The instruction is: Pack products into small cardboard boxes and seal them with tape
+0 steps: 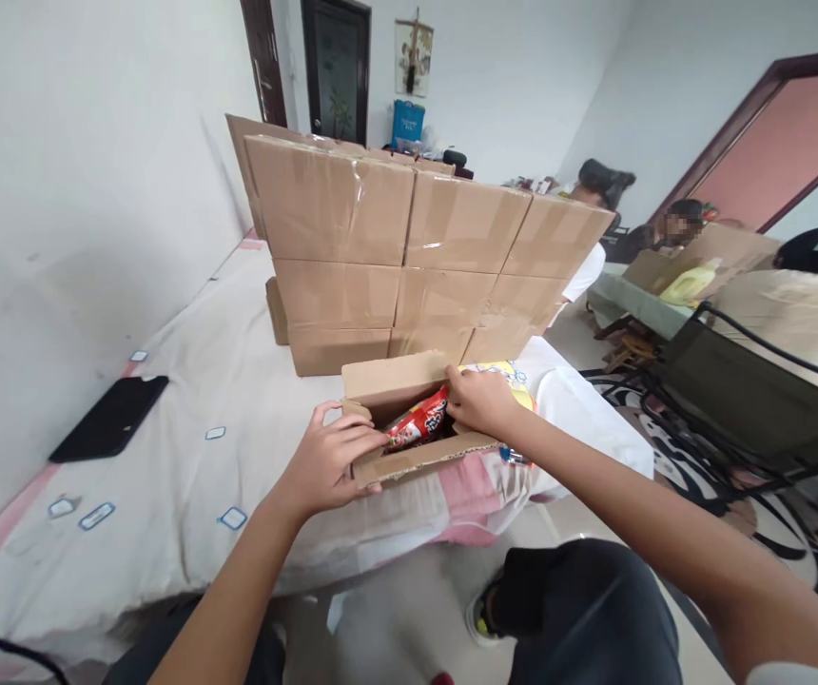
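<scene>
Pale cloth (173,466) lies under an open brown cardboard box (396,377).

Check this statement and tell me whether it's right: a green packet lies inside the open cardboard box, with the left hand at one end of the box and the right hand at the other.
Not quite: the packet is mainly red, not green, as the head view shows. It does lie inside the open cardboard box, with the left hand at one end and the right hand at the other.
</scene>
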The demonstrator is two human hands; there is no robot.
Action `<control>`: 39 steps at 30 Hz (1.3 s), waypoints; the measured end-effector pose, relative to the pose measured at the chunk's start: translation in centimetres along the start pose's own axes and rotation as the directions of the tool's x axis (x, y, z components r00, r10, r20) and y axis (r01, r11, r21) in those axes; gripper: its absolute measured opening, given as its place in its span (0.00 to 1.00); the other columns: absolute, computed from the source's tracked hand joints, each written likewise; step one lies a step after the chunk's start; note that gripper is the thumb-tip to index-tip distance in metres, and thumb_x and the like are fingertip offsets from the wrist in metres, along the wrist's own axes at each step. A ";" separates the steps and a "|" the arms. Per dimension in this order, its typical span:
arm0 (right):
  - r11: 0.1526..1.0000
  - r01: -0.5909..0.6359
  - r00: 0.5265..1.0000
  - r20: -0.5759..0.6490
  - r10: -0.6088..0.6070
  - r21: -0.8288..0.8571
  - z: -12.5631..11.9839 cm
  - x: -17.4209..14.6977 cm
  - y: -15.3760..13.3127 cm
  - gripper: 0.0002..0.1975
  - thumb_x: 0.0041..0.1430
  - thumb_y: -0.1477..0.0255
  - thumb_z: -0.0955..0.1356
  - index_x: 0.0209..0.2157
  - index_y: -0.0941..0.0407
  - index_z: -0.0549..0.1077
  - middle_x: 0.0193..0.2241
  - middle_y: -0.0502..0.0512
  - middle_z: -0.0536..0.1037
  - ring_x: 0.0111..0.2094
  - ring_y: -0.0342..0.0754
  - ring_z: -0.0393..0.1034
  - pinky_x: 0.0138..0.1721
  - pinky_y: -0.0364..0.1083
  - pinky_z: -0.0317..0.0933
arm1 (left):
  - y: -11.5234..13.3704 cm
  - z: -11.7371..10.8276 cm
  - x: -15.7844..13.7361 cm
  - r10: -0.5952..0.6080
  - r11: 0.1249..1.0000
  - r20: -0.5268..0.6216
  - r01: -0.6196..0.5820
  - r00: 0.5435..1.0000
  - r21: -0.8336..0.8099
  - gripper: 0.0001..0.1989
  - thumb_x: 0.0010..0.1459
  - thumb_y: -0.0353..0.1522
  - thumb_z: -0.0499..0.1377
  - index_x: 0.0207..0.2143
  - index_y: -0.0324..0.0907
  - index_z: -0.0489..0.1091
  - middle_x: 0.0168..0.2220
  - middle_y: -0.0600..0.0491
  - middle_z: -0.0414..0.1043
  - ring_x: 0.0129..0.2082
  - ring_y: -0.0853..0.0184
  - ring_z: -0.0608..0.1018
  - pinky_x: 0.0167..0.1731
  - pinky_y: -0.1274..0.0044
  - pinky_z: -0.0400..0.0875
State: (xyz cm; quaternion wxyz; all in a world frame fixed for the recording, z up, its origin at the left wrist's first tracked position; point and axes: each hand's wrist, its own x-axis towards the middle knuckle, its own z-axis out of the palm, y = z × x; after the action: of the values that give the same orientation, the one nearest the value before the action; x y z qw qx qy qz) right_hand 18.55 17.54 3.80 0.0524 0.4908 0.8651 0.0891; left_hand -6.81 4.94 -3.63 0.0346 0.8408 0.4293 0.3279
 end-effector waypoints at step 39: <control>0.546 0.393 0.746 -0.604 0.280 0.739 9.4 -3.5 6.6 0.15 0.66 0.62 0.65 0.47 0.49 0.79 0.61 0.58 0.70 0.63 0.58 0.59 0.65 0.64 0.48 | -3.3 3.1 0.6 -0.276 0.912 -0.261 0.338 0.925 0.232 0.17 0.68 0.38 0.50 0.51 0.54 0.76 0.58 0.54 0.75 0.60 0.53 0.71 0.54 0.58 0.62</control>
State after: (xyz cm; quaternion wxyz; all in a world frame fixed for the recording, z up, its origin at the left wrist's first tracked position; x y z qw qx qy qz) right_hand 27.54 18.82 -4.04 -0.4943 0.3577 0.7744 -0.1671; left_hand -7.07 8.21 -6.87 -0.0785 0.7169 0.5990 0.3480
